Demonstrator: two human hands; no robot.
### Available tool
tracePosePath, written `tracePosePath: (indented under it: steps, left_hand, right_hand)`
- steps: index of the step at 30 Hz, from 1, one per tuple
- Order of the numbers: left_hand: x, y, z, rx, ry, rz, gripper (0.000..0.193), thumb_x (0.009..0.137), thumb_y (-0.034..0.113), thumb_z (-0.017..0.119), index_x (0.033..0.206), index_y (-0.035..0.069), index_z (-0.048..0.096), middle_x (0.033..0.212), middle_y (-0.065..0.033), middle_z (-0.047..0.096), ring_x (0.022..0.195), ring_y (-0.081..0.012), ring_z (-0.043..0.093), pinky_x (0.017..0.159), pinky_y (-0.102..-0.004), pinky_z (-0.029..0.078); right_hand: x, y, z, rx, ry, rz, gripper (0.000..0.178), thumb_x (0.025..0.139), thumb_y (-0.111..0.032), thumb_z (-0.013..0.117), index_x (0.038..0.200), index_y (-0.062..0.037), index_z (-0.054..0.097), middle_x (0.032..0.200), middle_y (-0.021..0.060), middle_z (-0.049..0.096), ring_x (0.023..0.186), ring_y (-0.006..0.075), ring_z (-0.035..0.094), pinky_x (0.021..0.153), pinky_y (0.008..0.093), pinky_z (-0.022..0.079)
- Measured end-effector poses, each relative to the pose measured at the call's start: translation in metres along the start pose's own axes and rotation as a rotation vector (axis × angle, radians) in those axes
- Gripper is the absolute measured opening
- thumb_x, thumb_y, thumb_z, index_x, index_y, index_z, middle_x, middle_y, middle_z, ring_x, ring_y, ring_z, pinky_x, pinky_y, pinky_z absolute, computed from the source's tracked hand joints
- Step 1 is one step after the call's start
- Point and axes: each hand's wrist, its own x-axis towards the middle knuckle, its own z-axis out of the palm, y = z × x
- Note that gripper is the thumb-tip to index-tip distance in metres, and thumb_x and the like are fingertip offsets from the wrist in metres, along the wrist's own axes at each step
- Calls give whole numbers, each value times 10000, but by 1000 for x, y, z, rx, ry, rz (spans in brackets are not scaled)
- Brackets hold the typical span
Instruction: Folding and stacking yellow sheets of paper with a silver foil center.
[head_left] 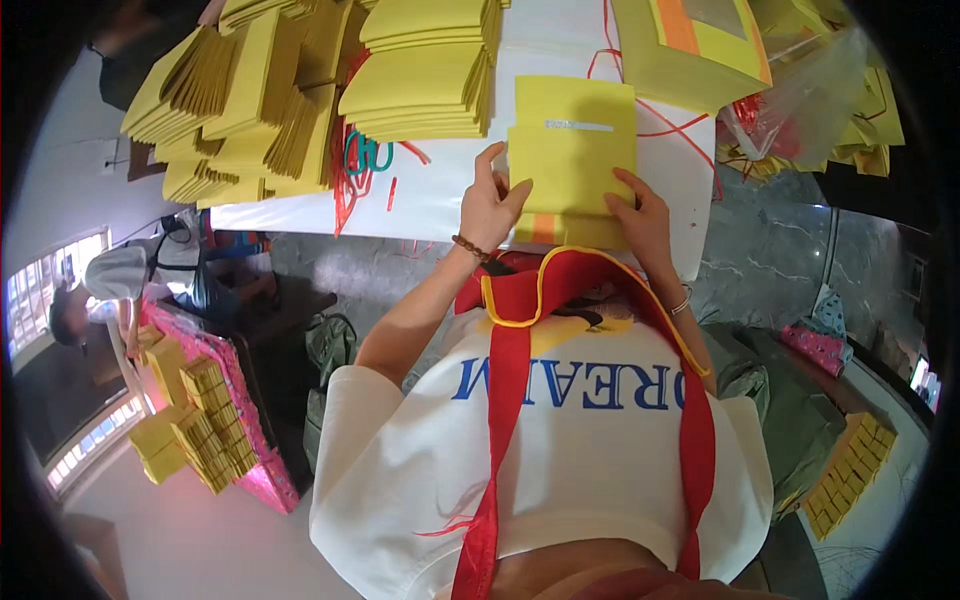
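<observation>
Red straps (505,400) are hanging over the white shirt (540,450) closest to the lens, and just beyond them both hands are working at the near edge of the tabletop (440,190). The left hand (490,205) is pressing on the left side of a yellow folded paper piece (570,165), thumb stretched onto its face and fingers curled loosely beside its left edge; the hand is partly open, pinning rather than gripping. The right hand (640,215) is lying on the piece's lower right corner, fingers spread flat, index reaching inward; whether it is pinching the edge underneath I cannot tell. The yellow piece is sitting directly ahead of both hands, between them, its long axis running away from the person toward the far edge, an orange band (543,228) showing at its near end and a pale strip (580,126) across its upper part. Both hands are about equally near to it. Outward, stacks of yellow folded paper (420,70) are crowding the far left of the tabletop, green-handled scissors (365,155) and red string (345,190) are lying beside them, and a clear plastic bag (800,85) is resting at the far right corner
</observation>
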Motion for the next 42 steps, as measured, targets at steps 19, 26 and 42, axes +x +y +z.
tracePosePath:
  steps: [19,26,42]
  left_hand:
    - [13,24,62,824,-78,938,442,724,249,653,1132,111,554,1208,-101,485,1157,-309,410,931,-486,327]
    - [18,13,59,910,-71,833,459,785,358,605,1182,138,538,1267,-110,454,1206,-322,367,960,-540,271]
    - [21,9,58,860,-73,798,550,721,294,671,1230,181,497,1286,-85,445,1193,-318,383,920,-562,272]
  right_hand:
    - [1,1,4,-50,20,8,391,783,-85,611,1166,-20,568,1009,145,637,867,162,604,760,270,480]
    - [-1,0,4,-11,16,25,388,787,-120,611,1163,-35,571,1037,168,634,903,200,622,787,281,473]
    - [-5,3,8,65,46,47,361,801,-114,615,1150,-31,578,1034,159,631,888,189,617,768,281,477]
